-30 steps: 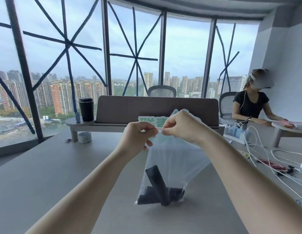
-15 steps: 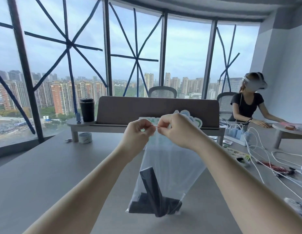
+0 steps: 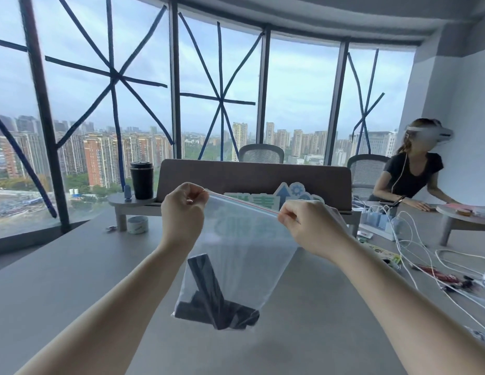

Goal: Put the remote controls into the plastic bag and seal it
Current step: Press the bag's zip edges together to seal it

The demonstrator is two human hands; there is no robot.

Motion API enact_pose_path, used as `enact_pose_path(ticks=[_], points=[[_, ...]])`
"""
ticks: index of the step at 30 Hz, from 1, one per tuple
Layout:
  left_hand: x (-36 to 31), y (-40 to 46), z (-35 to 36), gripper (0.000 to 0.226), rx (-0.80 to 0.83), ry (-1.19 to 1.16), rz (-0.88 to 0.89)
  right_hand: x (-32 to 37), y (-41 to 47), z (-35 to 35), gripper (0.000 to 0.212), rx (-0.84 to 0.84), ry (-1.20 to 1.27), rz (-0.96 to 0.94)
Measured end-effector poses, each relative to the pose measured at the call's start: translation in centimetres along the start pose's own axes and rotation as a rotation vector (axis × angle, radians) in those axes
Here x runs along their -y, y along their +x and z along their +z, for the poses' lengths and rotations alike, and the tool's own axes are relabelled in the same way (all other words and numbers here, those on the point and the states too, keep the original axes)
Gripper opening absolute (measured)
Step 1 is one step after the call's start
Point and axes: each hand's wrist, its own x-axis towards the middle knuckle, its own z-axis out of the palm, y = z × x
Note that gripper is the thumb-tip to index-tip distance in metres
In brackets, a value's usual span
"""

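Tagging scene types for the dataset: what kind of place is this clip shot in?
Most likely a high-rise office or shared workspace. A long grey desk with a divider panel, mesh office chairs behind it, and floor-to-ceiling windows looking down over city towers. Another person works at the next desk beside charging cables.

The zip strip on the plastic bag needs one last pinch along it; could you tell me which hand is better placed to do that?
Probably the right hand: it pinches the lower end of the zip strip, while the left hand holds the higher end and carries the plastic bag.
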Motion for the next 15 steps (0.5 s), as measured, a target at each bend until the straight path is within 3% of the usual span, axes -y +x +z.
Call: enact_pose_path(ticks=[7, 15], points=[[0.5, 1.6, -2.5, 0.009, -0.058, 0.062, 0.038, 0.6, 0.0, -0.4, 0.023, -0.016, -0.06, -0.074], [0.4, 2.8, -4.7, 0.019, -0.099, -0.061, -0.017, 2.0, 1.3, -1.4, 0.028, -0.076, -0.037, -0.076]])
